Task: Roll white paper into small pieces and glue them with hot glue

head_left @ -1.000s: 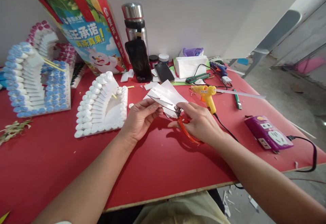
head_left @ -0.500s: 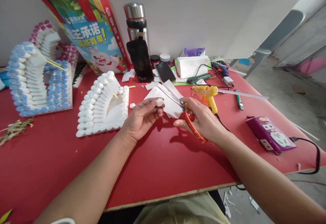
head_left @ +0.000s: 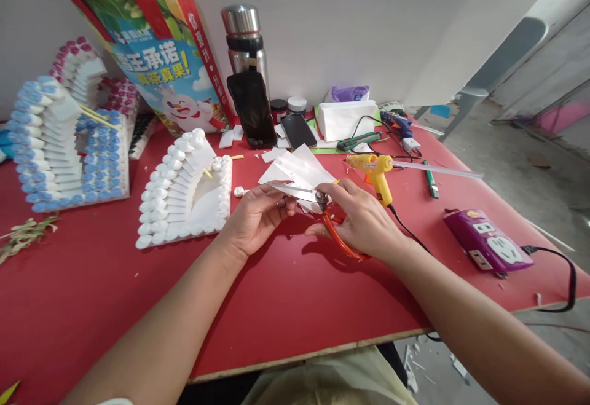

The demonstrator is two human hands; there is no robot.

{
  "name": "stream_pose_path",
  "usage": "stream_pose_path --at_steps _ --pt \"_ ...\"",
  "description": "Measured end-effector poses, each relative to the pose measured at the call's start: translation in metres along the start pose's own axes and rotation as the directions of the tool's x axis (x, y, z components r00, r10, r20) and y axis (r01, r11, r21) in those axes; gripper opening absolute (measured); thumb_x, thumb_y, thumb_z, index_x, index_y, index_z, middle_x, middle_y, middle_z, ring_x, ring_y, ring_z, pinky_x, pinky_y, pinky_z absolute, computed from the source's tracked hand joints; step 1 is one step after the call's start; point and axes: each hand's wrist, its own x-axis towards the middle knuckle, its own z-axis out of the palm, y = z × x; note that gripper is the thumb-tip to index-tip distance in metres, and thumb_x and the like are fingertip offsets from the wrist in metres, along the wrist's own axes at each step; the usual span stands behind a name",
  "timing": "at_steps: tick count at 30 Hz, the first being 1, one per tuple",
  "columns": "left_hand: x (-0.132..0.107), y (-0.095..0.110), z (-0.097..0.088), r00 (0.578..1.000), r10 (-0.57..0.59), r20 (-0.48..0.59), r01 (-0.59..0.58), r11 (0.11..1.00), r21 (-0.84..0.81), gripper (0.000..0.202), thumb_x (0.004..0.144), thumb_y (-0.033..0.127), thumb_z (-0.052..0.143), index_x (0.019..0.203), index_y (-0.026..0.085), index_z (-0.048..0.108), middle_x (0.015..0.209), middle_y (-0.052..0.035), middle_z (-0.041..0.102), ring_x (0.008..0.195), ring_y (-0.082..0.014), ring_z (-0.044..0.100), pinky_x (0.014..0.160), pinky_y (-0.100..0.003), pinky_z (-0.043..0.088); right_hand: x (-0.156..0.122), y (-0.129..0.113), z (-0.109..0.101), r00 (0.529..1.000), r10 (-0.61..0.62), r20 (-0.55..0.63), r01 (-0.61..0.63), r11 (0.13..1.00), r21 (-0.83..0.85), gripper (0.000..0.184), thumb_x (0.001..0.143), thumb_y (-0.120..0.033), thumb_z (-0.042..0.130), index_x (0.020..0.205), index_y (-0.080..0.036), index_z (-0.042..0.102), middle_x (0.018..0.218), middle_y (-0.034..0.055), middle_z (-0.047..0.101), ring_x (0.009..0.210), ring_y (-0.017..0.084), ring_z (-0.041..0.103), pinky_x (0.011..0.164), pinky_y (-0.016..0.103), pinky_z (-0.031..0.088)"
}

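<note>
My left hand pinches a small white rounded piece, now mostly hidden behind the scissor blades. My right hand grips a pair of scissors with orange-red handles. Their metal blades point left and reach across my left fingertips. White paper sheets lie just behind both hands. Left of my left hand stands a white model with stair-like slats and rows of white rounded pieces along its edges. A loose white piece lies beside it on the red table.
A yellow glue gun and a purple power strip with a cord lie to the right. Blue-and-white and pink-and-white models stand at left. A phone leans on a steel flask; a shopping bag stands behind.
The scissors have swung left and down, so their blades now cross my left fingertips and cover the white piece. My left hand has hardly moved.
</note>
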Motion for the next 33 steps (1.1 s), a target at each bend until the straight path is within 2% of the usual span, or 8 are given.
stream_pose_path --at_steps 9,17,33 --pt "-0.001 -0.0002 -0.0006 1.0 -0.014 0.007 0.014 1.0 0.005 0.008 0.084 0.017 0.071 0.086 0.011 0.075 0.073 -0.0043 0.064 0.067 -0.0103 0.061 0.068 -0.021 0.055 -0.0013 0.0002 0.0044 0.999 0.003 -0.04 -0.004 1.0 -0.026 0.064 0.081 -0.072 0.06 0.114 -0.017 0.062 0.089 0.0094 0.063 0.07 0.019 0.058 0.062 0.028 0.039" --pt "-0.001 -0.0013 0.0008 0.998 -0.063 0.016 0.064 0.994 -0.089 0.005 0.082 0.013 0.071 0.082 0.01 0.075 0.077 -0.0055 0.066 0.068 -0.0102 0.061 0.066 -0.02 0.055 -0.002 -0.0004 0.0035 0.999 -0.016 -0.032 0.014 0.998 -0.063 0.06 0.088 -0.069 0.053 0.111 -0.014 0.062 0.083 0.009 0.063 0.067 0.019 0.057 0.059 0.028 0.036" --pt "-0.0006 -0.0006 -0.0015 0.995 -0.099 0.018 0.1 0.986 -0.135 0.005 0.083 0.014 0.071 0.083 0.009 0.073 0.075 -0.0048 0.062 0.064 -0.0084 0.057 0.062 -0.019 0.052 -0.0044 -0.0013 0.0028 1.0 -0.001 -0.008 0.001 1.0 0.013 0.051 0.089 -0.06 0.058 0.109 -0.014 0.062 0.083 0.0098 0.064 0.068 0.02 0.059 0.062 0.028 0.04"
